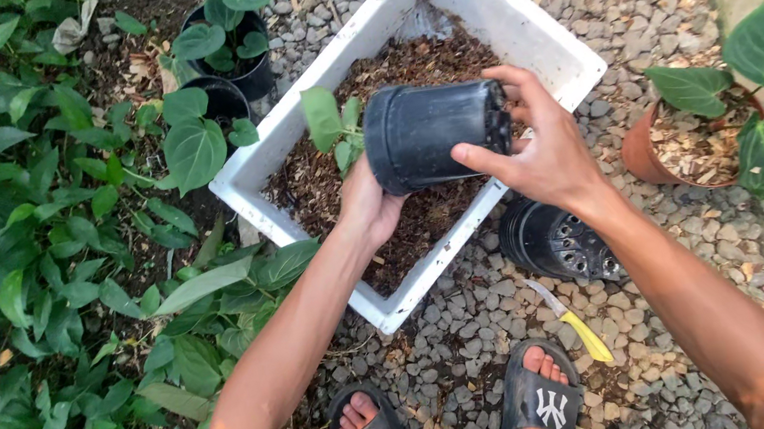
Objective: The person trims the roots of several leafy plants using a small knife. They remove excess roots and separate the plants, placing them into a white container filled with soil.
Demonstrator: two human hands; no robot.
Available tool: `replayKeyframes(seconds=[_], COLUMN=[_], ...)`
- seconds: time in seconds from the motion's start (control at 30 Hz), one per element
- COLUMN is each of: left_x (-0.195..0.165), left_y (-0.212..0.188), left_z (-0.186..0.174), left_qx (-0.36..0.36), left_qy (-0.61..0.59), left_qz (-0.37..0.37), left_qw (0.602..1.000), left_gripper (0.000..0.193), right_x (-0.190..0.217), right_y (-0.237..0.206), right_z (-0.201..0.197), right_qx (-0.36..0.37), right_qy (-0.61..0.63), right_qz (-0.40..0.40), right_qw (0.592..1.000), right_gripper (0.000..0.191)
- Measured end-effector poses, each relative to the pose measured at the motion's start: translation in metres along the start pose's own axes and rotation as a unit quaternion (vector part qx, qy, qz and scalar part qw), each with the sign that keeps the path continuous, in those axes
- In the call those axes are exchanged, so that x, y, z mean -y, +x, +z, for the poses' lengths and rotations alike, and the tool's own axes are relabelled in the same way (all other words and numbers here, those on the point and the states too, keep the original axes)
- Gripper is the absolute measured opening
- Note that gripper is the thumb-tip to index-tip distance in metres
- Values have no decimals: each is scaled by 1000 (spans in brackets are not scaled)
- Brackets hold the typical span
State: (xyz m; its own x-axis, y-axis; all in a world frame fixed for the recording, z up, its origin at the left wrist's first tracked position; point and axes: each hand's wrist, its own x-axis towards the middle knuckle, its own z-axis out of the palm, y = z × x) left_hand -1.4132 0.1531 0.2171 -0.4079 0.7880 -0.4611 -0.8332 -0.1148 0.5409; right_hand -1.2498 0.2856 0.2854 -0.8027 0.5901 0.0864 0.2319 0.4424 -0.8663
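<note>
A black plastic pot (431,134) lies on its side in the air over a white foam box (536,30) filled with brown potting mix (408,221). A small green plant (332,126) sticks out of the pot's mouth to the left. My left hand (367,209) cups the pot from below near its rim. My right hand (538,146) grips the pot's base, thumb and fingers around it.
An empty black pot (558,241) lies on the gravel beside the box, with a yellow-handled knife (572,322) near my sandalled feet (458,420). A terracotta pot with dark leaves (722,128) stands right. Two black potted plants (224,67) and dense green groundcover (14,249) fill the left.
</note>
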Motion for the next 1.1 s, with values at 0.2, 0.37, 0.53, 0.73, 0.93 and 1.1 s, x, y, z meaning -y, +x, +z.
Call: replayKeyframes(seconds=[0.2,0.37,0.53,0.73,0.93,1.1], left_x=[-15,-38,-51,-58,-42,-48], left_y=[-26,-41,-60,-62,-59,-74], left_z=[-21,-29,-26,-16,-27,-46], left_qx=[-48,-199,-129,-6,50,52], left_qy=[-34,204,465,684,653,786], left_qz=[48,44,280,367,359,232], left_qw=[997,958,830,630,665,570], left_gripper=[27,52,39,19,39,22], right_x=[20,11,14,51,44,15], right_y=[-3,6,9,7,34,-19], right_z=[9,-14,-62,-85,-85,-121], right_qx=[16,-19,-127,-227,-182,-217], right_qy=[-34,64,17,-192,-169,-173], right_qz=[46,10,105,-195,-243,-241], right_qw=[998,998,986,935,938,930], right_gripper=[88,89,88,68,62,58])
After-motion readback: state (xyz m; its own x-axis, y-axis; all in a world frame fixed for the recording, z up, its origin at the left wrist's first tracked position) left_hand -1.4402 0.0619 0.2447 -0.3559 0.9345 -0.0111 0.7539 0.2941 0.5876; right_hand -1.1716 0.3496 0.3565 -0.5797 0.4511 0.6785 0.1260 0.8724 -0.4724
